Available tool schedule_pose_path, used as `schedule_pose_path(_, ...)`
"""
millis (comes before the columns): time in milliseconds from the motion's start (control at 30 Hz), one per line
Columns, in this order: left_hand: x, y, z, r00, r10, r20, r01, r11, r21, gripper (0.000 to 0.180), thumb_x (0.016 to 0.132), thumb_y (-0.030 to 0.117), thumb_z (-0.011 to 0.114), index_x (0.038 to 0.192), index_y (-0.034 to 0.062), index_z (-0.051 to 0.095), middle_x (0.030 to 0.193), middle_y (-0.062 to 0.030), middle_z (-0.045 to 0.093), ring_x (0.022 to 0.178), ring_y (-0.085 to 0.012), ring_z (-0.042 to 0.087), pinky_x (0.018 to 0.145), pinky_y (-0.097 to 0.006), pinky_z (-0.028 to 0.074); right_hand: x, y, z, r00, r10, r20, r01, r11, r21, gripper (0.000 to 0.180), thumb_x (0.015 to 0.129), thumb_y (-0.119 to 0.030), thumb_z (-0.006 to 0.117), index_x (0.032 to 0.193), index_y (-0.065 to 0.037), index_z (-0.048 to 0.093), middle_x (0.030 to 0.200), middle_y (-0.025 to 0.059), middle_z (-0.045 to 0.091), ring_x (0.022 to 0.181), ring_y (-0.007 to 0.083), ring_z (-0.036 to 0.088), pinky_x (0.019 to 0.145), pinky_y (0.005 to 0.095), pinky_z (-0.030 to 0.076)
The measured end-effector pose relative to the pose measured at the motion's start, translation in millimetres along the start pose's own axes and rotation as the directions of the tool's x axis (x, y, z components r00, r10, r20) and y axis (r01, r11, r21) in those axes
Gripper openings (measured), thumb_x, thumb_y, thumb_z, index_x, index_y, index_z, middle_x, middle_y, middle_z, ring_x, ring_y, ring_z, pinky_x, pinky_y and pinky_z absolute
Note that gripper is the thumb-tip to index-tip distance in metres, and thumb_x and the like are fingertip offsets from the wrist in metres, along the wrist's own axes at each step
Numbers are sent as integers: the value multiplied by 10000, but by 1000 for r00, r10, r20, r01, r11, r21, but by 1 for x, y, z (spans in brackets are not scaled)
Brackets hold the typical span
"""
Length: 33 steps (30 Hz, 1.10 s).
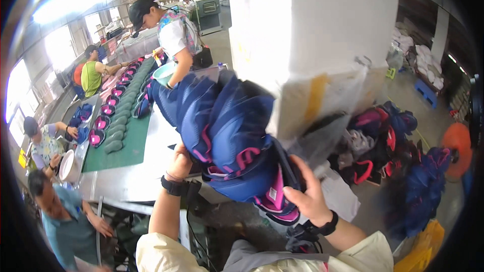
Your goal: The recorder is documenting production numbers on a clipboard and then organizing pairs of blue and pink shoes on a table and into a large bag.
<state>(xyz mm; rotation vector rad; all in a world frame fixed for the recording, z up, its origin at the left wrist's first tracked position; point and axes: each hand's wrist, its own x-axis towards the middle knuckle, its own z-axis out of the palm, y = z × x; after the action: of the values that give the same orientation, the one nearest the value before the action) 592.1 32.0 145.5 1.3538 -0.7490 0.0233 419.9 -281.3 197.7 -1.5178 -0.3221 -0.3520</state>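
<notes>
A stack of navy-and-pink shoe uppers (227, 136) is held up over the near edge of the grey desk (136, 181). The left hand (180, 163) props it from beneath, fingers hidden; the right hand (307, 196) fingers clasp its lower right end.

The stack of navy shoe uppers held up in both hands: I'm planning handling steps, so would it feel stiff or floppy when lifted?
Probably floppy: the stack of navy shoe uppers curves and sags between the left hand and right hand. Likely light, being thin fabric pieces. Layers may slide apart, since nothing visibly binds them.
</notes>
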Motion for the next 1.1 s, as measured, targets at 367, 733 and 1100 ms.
schedule_pose_path(367, 103, -70, -157, 917, -273, -291, 105, 869, -484, 764, 839, 645, 352, 1359, 86, 322, 1366, -118, 384, 1247, -301, 375, 1054, -437, 282, 171, 94, 123, 983, -185, 18, 181, 930, -320, 548, 701, -147, 665, 1200, -23, 477, 1136, 206, 503, 1074, 331, 499, 921, 348, 383)
schedule_pose_path(733, 140, -163, -206, 908, -327, -260, 237, 916, -325, 564, 961, 446, 262, 1323, 23, 352, 1323, -104, 434, 1196, -239, 438, 1020, -337, 324, 273, 188, 110, 953, 294, -65, -272, 933, 236, 471, 765, -53, 616, 1208, -6, 460, 894, 48, 573, 803, 94, 530, 708, 225, 438)
schedule_pose_path(1100, 128, -254, -290, 807, -471, -356, 525, 295, 799, 286, 766, 185, 566, 976, -7, 596, 841, -195, 640, 841, -322, 624, 766, -352, 484, 239, 238, 89, 950, 280, 141, -195, 881, -432, 637, 873, -364, 552, 1341, 1, 320, 1385, 196, 324, 1271, 276, 341, 1021, 350, 309)
